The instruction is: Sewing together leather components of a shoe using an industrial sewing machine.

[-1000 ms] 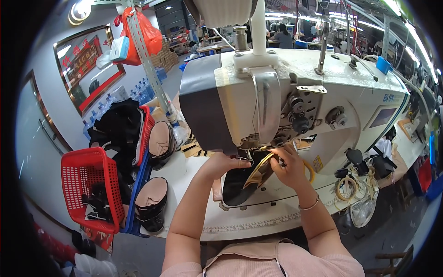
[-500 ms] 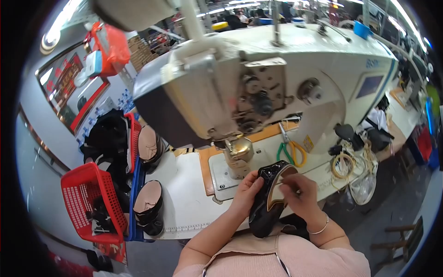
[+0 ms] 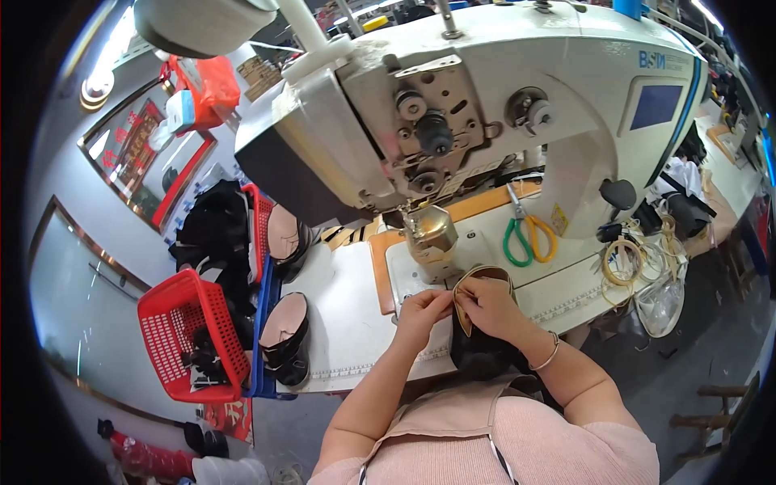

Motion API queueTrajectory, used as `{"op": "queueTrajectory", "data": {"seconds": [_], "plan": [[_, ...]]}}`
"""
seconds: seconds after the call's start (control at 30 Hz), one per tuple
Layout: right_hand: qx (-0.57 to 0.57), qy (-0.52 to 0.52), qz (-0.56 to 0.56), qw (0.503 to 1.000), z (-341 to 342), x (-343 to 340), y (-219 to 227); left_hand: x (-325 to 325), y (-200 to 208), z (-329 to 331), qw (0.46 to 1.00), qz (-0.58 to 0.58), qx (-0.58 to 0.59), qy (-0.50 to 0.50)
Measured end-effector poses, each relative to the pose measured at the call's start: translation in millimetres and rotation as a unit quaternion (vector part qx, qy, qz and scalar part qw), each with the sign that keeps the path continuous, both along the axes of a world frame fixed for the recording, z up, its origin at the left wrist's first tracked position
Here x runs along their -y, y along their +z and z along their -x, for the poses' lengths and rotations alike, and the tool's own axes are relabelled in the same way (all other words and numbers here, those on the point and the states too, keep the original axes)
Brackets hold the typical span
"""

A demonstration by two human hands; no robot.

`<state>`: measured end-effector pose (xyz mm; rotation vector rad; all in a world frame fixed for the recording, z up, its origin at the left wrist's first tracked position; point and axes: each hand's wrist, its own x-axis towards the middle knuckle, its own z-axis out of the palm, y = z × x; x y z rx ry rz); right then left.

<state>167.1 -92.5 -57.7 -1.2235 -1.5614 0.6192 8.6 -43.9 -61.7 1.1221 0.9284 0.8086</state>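
Observation:
A black shoe upper (image 3: pixel 482 354) with a tan-edged opening is held in front of the sewing machine (image 3: pixel 582 89), at the table's front edge. My left hand (image 3: pixel 422 320) pinches the left side of its rim between thumb and fingers. Close beside it, my right hand (image 3: pixel 491 307) is closed on the rim too, fingers bent over the opening and fingertips almost meeting the left ones. The hands hide part of the upper. Just beyond them is the machine's post (image 3: pixel 432 242) under the sewing head.
Scissors (image 3: pixel 524 234) with green and yellow handles lie behind my right hand. Black shoe uppers with pink soles (image 3: pixel 284 323) stand at left, near a red basket (image 3: pixel 192 339). A tape roll (image 3: pixel 622 262) and a plastic bag (image 3: pixel 661 303) are at right.
The upper has turned, and its opening now faces my hands. My right hand has moved left and gripped the rim beside my left hand. The view has shifted slightly.

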Motion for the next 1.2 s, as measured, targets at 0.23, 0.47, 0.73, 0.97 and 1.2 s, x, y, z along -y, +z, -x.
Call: {"op": "queueTrajectory", "data": {"seconds": [0.23, 0.47, 0.73, 0.97, 1.2], "plan": [[0.004, 0.004, 0.035, 0.999, 13, -2, -6, 0, -13, 4, 0.998, 0.057, 0.028, 0.027], [0.057, -0.026, 0.024, 0.998, 23, 1, -23, -4, -33, 5, 0.999, 0.038, -0.030, 0.013], [-0.004, 0.061, -0.001, 0.998, 7, 7, 2, 10, -19, 7, 0.977, 0.145, 0.152, -0.026], [0.020, 0.067, -0.029, 0.997, -14, 32, 54, 46, 35, 1, 0.946, 0.150, 0.285, -0.028], [0.057, -0.095, -0.181, 0.977, -8, 54, 52, 73, 46, -25, 0.934, 0.074, 0.349, 0.035]]}}
